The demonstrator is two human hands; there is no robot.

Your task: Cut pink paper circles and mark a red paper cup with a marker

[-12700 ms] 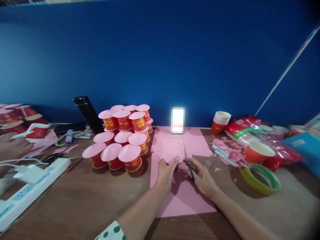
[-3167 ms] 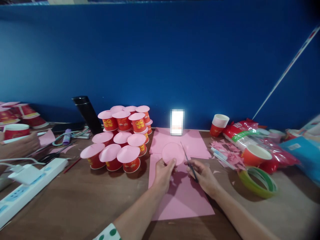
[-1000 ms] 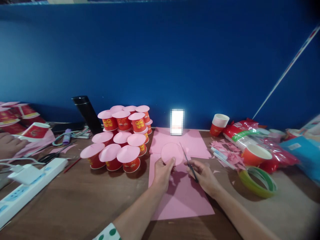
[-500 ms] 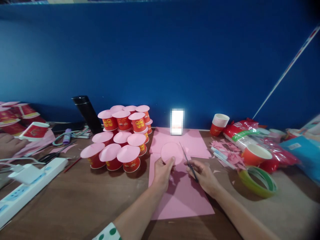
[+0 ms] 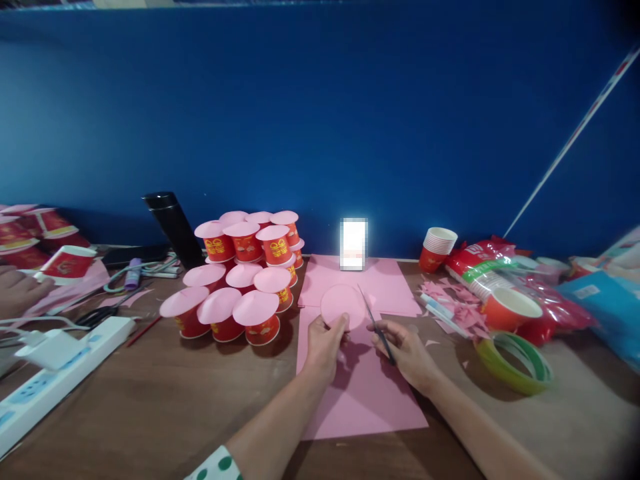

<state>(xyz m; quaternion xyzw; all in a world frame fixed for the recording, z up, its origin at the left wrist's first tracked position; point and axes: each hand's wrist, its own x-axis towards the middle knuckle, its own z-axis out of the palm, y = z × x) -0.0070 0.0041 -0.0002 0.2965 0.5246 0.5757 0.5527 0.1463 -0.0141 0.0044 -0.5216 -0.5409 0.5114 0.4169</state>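
Note:
My left hand [image 5: 324, 348] pinches the lower edge of a pink paper disc [image 5: 343, 307], held up over a pink paper sheet [image 5: 361, 393] on the wooden table. My right hand [image 5: 409, 353] grips small scissors [image 5: 374, 324], whose blades point up along the disc's right edge. Both hands hover close together above the sheet. A second pink sheet [image 5: 389, 283] lies behind it.
A pile of red paper cups topped with pink discs [image 5: 240, 280] stands left of my hands. Right of them are a stack of cups [image 5: 437, 248], pink scraps [image 5: 454, 304], an open red cup [image 5: 511, 311] and a green tape roll [image 5: 515, 360]. A power strip [image 5: 55, 380] and another person's hand [image 5: 17, 291] are at the far left.
Hardly anything differs: my hands keep the same hold on the disc and the scissors. The other person's hand at the far left has shifted a little with its cup.

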